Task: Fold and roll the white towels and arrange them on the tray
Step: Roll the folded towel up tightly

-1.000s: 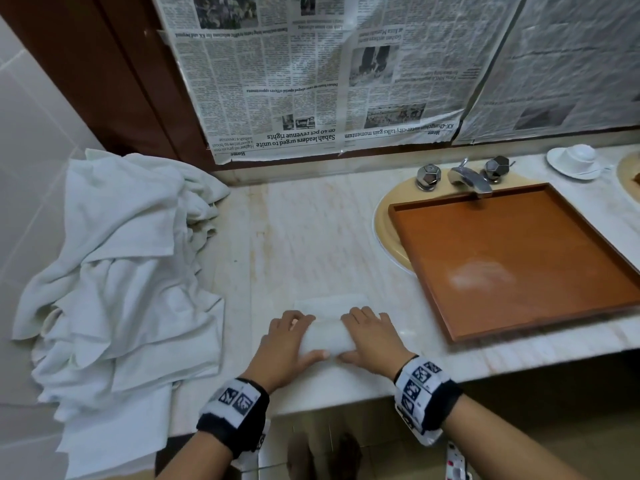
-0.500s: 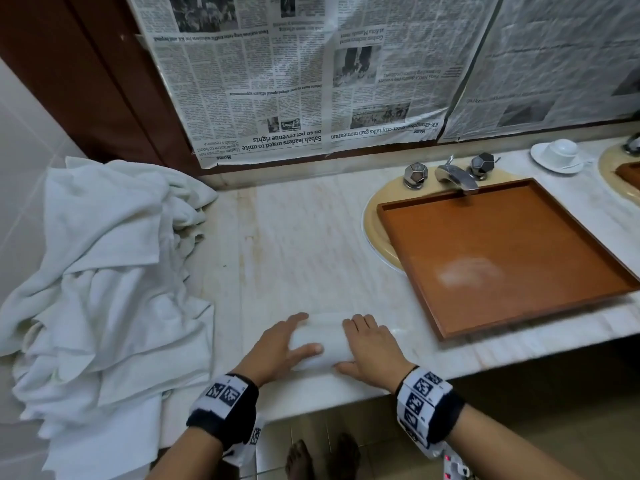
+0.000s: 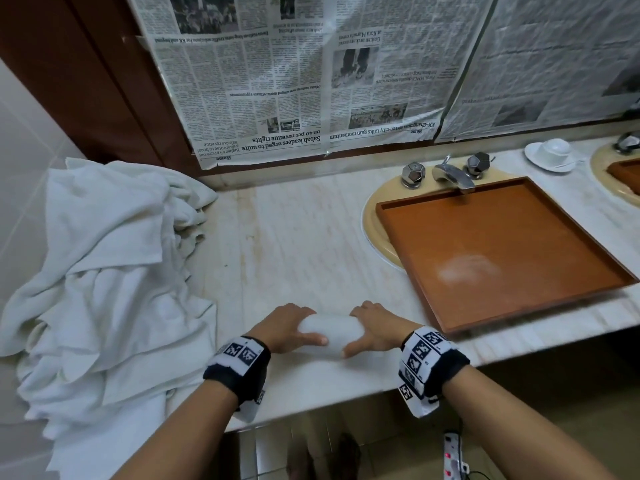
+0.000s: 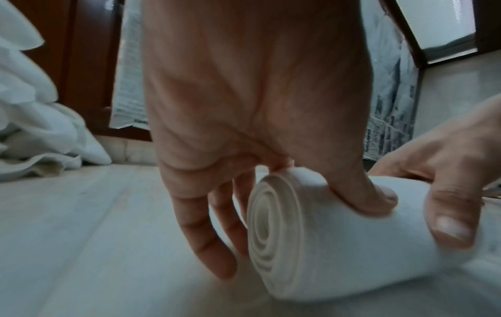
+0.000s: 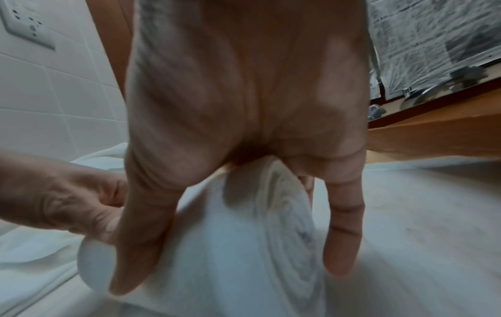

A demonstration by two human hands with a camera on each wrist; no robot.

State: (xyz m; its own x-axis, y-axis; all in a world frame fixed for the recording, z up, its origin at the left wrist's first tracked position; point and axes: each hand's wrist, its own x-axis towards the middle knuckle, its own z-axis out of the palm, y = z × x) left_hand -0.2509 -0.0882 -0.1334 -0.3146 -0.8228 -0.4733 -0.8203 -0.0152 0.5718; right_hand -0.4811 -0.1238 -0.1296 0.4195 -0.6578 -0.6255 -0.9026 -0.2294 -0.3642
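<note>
Orange-brown wood makes up your tray [image 3: 485, 251], which sits over the yellow sink basin [image 3: 375, 233], its far edge just below the chrome tap [image 3: 453, 174]; its floor holds nothing but a pale smudge. Take the tray as your marker: the rolled white towel [image 3: 330, 336] lies on the marble bench [image 3: 294, 244] to the tray's left, near the bench's front edge and just apart from the tray's near-left corner.

Your left hand [image 3: 284, 329] grips the roll's end farther from the tray, thumb pressed on the top of the roll and fingers down around the end, where the left wrist view shows the spiral of layers [image 4: 273, 233]. Your right hand [image 3: 375, 329] holds the end nearer the tray, thumb over the front of the roll and fingers reaching down past its end to the bench. Both hands are narrow, curled about the towel.

Well to the left of the tray, a heap of loose white towels [image 3: 104, 271] lies against the tiled wall. Beyond the tray's far-right corner stands a white cup on a saucer [image 3: 554, 152].
</note>
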